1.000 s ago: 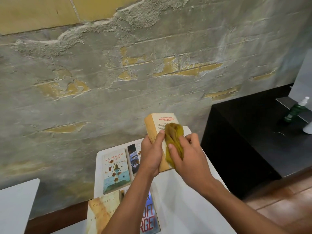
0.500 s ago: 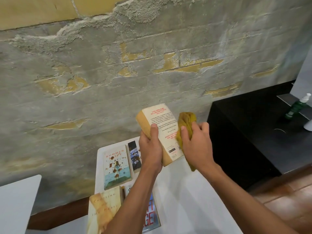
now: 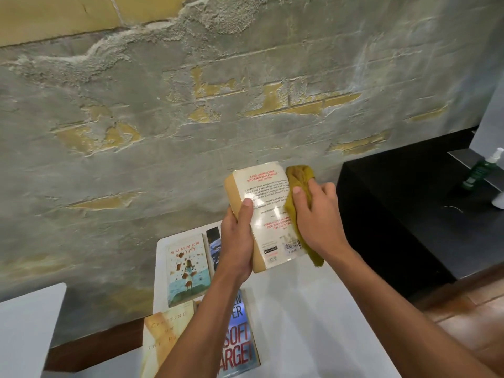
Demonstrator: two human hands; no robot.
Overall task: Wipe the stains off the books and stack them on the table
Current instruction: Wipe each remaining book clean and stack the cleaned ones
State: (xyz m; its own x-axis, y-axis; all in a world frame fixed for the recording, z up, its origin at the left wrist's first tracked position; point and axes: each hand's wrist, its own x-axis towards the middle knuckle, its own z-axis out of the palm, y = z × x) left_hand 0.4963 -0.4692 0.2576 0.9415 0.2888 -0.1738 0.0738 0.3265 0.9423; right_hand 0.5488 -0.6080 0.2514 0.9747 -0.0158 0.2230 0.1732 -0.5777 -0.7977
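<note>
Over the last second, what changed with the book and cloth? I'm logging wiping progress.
The right hand slid the yellow cloth off the back cover to the held book's right edge. The left hand keeps gripping it; the books on the table stayed put.

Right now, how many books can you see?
5: held book in the left hand; Summer book, dark book, tan book, Soft Target book on the table. Arms may hide others.

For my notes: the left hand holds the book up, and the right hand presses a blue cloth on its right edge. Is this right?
Not quite: the cloth is mustard yellow, not blue, as the head view shows. The rest holds: the left hand holds the book up, and the right hand presses the cloth on its right edge.
</note>
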